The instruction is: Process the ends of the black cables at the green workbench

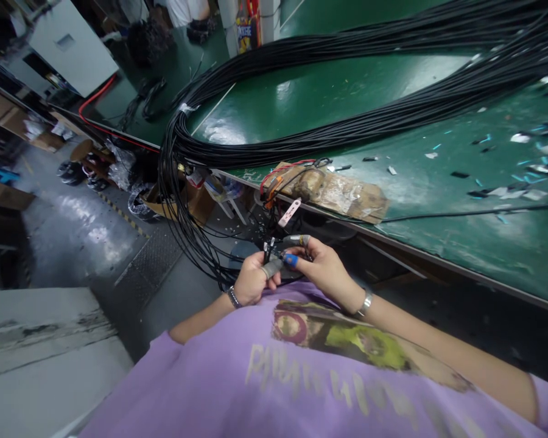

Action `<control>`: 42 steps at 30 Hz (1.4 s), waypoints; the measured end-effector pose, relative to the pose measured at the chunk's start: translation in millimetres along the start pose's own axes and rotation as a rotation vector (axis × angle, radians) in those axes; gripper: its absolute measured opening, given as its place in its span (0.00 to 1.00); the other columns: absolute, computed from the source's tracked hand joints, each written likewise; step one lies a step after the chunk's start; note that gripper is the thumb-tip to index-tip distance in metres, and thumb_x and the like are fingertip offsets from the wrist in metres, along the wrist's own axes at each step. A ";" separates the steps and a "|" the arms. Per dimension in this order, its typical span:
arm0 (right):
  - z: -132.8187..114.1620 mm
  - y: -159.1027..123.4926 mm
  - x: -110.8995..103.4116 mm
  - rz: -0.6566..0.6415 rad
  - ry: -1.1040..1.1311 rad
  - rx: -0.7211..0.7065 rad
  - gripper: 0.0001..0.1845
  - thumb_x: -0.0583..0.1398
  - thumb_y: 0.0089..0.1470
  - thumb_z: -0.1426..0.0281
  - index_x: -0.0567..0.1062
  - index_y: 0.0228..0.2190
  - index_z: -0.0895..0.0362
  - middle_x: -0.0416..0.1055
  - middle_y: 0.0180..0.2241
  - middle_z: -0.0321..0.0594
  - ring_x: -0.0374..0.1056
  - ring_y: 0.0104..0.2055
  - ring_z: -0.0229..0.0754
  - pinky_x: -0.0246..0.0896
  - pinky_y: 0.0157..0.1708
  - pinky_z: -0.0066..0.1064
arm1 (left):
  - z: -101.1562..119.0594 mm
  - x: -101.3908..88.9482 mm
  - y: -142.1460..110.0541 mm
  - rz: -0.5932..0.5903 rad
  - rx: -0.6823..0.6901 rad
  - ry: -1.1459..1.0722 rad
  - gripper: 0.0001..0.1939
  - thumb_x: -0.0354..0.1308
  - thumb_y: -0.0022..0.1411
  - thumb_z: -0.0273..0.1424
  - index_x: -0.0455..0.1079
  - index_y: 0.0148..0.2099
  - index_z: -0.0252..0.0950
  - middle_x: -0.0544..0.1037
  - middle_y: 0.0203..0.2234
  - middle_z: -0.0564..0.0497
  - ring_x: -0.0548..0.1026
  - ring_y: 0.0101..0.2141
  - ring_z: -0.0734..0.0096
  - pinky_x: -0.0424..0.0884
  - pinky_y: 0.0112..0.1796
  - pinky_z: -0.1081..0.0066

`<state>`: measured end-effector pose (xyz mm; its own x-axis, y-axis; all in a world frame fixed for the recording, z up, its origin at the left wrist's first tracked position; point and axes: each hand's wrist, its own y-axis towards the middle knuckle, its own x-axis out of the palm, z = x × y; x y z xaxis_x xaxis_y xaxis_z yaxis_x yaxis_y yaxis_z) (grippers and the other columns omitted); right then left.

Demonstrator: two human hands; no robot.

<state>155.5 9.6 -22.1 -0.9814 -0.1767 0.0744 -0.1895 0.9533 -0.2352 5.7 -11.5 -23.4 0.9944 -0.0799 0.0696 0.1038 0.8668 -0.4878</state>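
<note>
Close to my body, below the table edge, my left hand [252,278] is closed around several thin black cables. Their ends [268,248] stick up past its thumb, which is wrapped in grey tape. My right hand [329,272] meets it from the right, with thumb and forefinger pinched on a cable end at the left thumb. Blue tape covers the right thumb and grey tape the forefinger. Fingers partly hide the pinched end. The held cables run left into a hanging bunch [176,201], part of a long black cable bundle [301,146] looped over the table.
On the green table [319,85], a taped brown block [342,193] with red and orange wires sits at the front edge. A pink-white tag [289,213] hangs there. Black and blue scraps [520,176] lie at right. Boxes [201,204] stand under the table. A white cabinet [70,45] stands back left.
</note>
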 end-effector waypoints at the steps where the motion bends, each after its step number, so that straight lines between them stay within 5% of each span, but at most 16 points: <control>1: 0.6 -0.3 0.3 -0.007 -0.016 0.007 0.18 0.66 0.37 0.60 0.71 0.30 0.56 0.71 0.26 0.35 0.65 0.28 0.38 0.62 0.29 0.31 | -0.1 -1.3 -1.0 0.037 0.069 0.076 0.16 0.61 0.48 0.43 0.63 0.26 0.36 0.67 0.13 0.57 0.61 0.13 0.81 0.54 0.16 0.77; 7: -0.2 -4.9 4.5 -0.070 -0.062 0.056 0.21 0.65 0.38 0.52 0.67 0.21 0.56 0.59 0.18 0.29 0.52 0.21 0.33 0.50 0.21 0.27 | 1.1 -9.4 -5.9 0.196 0.423 0.568 0.04 0.59 0.47 0.25 0.69 0.25 0.38 0.71 0.19 0.53 0.66 0.23 0.73 0.62 0.30 0.73; 17: -2.0 -7.4 8.5 -0.068 0.090 0.096 0.21 0.66 0.36 0.53 0.67 0.22 0.55 0.58 0.17 0.28 0.48 0.19 0.31 0.45 0.19 0.26 | -2.6 -12.4 -4.8 0.183 0.431 0.667 0.03 0.60 0.47 0.27 0.69 0.25 0.39 0.71 0.20 0.50 0.68 0.26 0.69 0.64 0.33 0.71; 21: -1.6 -10.6 6.3 -0.103 0.135 0.192 0.20 0.66 0.36 0.53 0.67 0.20 0.55 0.54 0.14 0.26 0.45 0.17 0.31 0.40 0.17 0.27 | 4.8 -20.0 -4.8 -0.070 0.330 0.569 0.11 0.61 0.51 0.37 0.66 0.24 0.37 0.72 0.19 0.52 0.69 0.23 0.73 0.64 0.28 0.74; 25: -3.9 -12.9 6.0 -0.174 0.166 0.238 0.21 0.67 0.34 0.54 0.67 0.20 0.56 0.56 0.16 0.27 0.46 0.18 0.30 0.40 0.18 0.27 | 7.9 -27.0 1.7 -0.433 -0.020 0.236 0.24 0.58 0.50 0.52 0.65 0.24 0.34 0.72 0.16 0.51 0.69 0.16 0.76 0.60 0.17 0.77; 27: -4.4 -13.6 6.3 -0.210 0.156 0.263 0.21 0.67 0.33 0.55 0.66 0.20 0.56 0.58 0.17 0.28 0.47 0.18 0.30 0.40 0.19 0.26 | 6.3 -27.8 5.3 -0.521 -0.162 0.107 0.27 0.61 0.44 0.55 0.64 0.25 0.33 0.71 0.14 0.51 0.67 0.13 0.77 0.53 0.13 0.78; 31: -3.5 -13.7 5.4 -0.204 0.101 0.264 0.19 0.67 0.34 0.57 0.67 0.22 0.56 0.57 0.17 0.27 0.47 0.19 0.30 0.43 0.19 0.26 | 3.5 -23.1 6.4 -0.404 -0.192 -0.019 0.28 0.66 0.37 0.52 0.63 0.26 0.34 0.68 0.10 0.56 0.59 0.08 0.82 0.47 0.11 0.79; 35: -1.7 -11.8 3.2 -0.135 0.042 0.105 0.18 0.67 0.34 0.61 0.69 0.27 0.55 0.66 0.24 0.32 0.58 0.25 0.35 0.56 0.27 0.29 | 4.5 -16.3 1.4 -0.255 -0.077 0.041 0.25 0.64 0.42 0.51 0.63 0.25 0.34 0.66 0.11 0.58 0.56 0.09 0.85 0.46 0.12 0.79; 38: -1.3 -10.4 1.3 -0.135 -0.042 -0.006 0.16 0.66 0.36 0.60 0.70 0.27 0.54 0.68 0.26 0.34 0.61 0.28 0.38 0.59 0.32 0.32 | 4.1 -13.4 -2.4 -0.199 -0.002 0.188 0.22 0.61 0.47 0.49 0.61 0.22 0.35 0.65 0.11 0.58 0.56 0.11 0.84 0.49 0.15 0.78; 42: -0.8 -6.3 -2.0 -0.117 -0.231 -0.049 0.15 0.63 0.40 0.56 0.68 0.20 0.54 0.65 0.21 0.33 0.57 0.25 0.38 0.56 0.27 0.31 | 0.8 -11.7 -6.4 -0.123 0.282 0.546 0.15 0.60 0.51 0.37 0.62 0.21 0.35 0.65 0.14 0.56 0.59 0.18 0.79 0.55 0.23 0.77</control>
<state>158.7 4.1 -20.0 -0.9347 -0.3325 -0.1258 -0.3063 0.9328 -0.1901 -6.6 -15.8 -20.4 0.8506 -0.3630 -0.3804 0.2827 0.9257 -0.2512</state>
